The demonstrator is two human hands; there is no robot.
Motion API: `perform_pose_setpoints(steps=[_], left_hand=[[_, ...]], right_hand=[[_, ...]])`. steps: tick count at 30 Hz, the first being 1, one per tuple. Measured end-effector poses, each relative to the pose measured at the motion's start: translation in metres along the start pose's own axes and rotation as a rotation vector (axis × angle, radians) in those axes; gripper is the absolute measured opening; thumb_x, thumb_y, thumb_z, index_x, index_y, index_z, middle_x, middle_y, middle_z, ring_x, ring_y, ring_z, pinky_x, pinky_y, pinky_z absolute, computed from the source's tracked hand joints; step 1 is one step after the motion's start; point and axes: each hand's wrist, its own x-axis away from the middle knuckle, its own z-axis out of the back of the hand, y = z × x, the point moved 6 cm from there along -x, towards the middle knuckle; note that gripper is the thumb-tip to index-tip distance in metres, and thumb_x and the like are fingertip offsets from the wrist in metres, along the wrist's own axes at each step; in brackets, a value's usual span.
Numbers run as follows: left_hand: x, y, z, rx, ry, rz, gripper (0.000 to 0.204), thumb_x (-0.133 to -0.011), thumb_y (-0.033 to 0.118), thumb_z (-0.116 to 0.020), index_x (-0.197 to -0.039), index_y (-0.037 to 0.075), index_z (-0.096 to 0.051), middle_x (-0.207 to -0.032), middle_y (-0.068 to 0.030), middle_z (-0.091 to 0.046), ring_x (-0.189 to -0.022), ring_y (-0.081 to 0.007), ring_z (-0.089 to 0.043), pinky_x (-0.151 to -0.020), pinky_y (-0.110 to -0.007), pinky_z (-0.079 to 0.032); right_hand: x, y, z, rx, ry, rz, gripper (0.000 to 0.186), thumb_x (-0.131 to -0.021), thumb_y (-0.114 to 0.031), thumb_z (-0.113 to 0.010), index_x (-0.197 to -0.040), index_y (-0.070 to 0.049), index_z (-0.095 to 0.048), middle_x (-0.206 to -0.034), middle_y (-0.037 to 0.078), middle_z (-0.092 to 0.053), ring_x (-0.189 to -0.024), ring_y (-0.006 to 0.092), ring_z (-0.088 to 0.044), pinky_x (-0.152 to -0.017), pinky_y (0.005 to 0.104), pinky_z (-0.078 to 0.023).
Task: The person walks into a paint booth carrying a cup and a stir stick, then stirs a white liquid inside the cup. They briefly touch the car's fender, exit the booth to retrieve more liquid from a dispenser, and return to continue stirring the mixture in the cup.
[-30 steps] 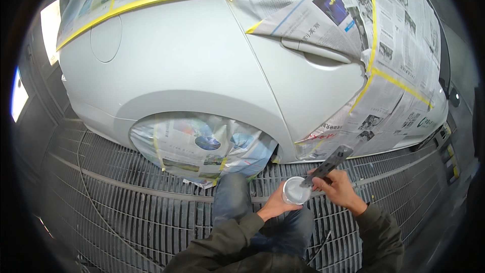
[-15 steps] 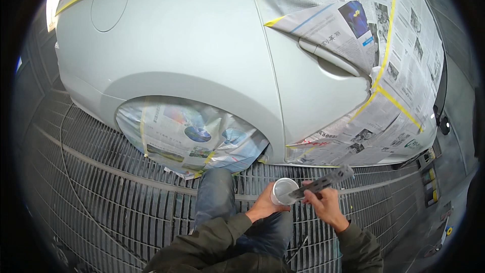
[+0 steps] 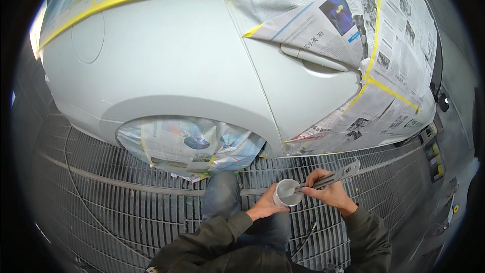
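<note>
Left hand [image 3: 263,206] is curled around the side of a white cup [image 3: 289,206], its thumb and fingers pressed to the wall. The round mouth tips up toward the camera, just right of that hand. Inside the cup shows a pale grey substance [image 3: 287,192]; how deep it is, and whether runny or thick, I cannot tell.

Right hand [image 3: 327,192], just beside the cup on the far side from the left one, pinches a flat slotted strip [image 3: 345,171] between thumb and fingers. One end of the strip reaches into the cup's mouth; the other juts past the right hand, up and to the right. Whether the lower tip touches the cup's bottom cannot be seen.

Ahead of both hands stands a whitish car body [image 3: 172,60]. Ahead and left of the left hand, printed sheets [image 3: 177,146] cover its wheel; ahead of the right hand, newspaper [image 3: 399,55] edged with yellow tape [image 3: 375,35] covers more bodywork. Beneath both hands spreads a slatted floor grating [image 3: 146,187].
</note>
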Motion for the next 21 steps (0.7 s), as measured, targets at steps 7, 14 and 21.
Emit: perform_pose_setpoints(steps=[7, 14, 21], left_hand=[[-0.014, 0.023, 0.014, 0.062, -0.139, 0.117, 0.096, -0.074, 0.007, -0.089, -0.153, 0.008, -0.035, -0.144, -0.0072, -0.051, -0.135, -0.0202, -0.047, -0.111, -0.036, -0.040], [-0.019, 0.025, 0.012, -0.021, -0.207, 0.176, 0.094, -0.074, 0.010, -0.090, -0.152, 0.006, -0.037, -0.144, -0.0084, -0.052, -0.135, -0.0201, -0.048, -0.112, -0.038, -0.040], [-0.018, 0.046, 0.009, -0.095, -0.258, 0.135, 0.097, -0.071, 0.010, -0.092, -0.151, 0.005, -0.038, -0.145, -0.0076, -0.052, -0.137, -0.0201, -0.047, -0.115, -0.038, -0.037]], right_hand=[[-0.005, -0.043, 0.008, 0.376, -0.156, 0.102, 0.024, -0.092, -0.012, -0.072, -0.115, -0.004, -0.070, -0.095, 0.013, -0.073, -0.078, 0.0254, -0.071, -0.070, 0.0365, -0.055], [0.000, -0.061, 0.005, 0.207, -0.197, 0.220, 0.019, -0.093, -0.011, -0.072, -0.112, -0.006, -0.074, -0.097, 0.015, -0.074, -0.075, 0.0285, -0.072, -0.065, 0.0370, -0.056], [-0.005, -0.050, 0.027, 0.363, -0.211, 0.300, 0.024, -0.091, -0.018, -0.075, -0.113, -0.008, -0.075, -0.096, 0.014, -0.074, -0.076, 0.0297, -0.072, -0.067, 0.0358, -0.056]])
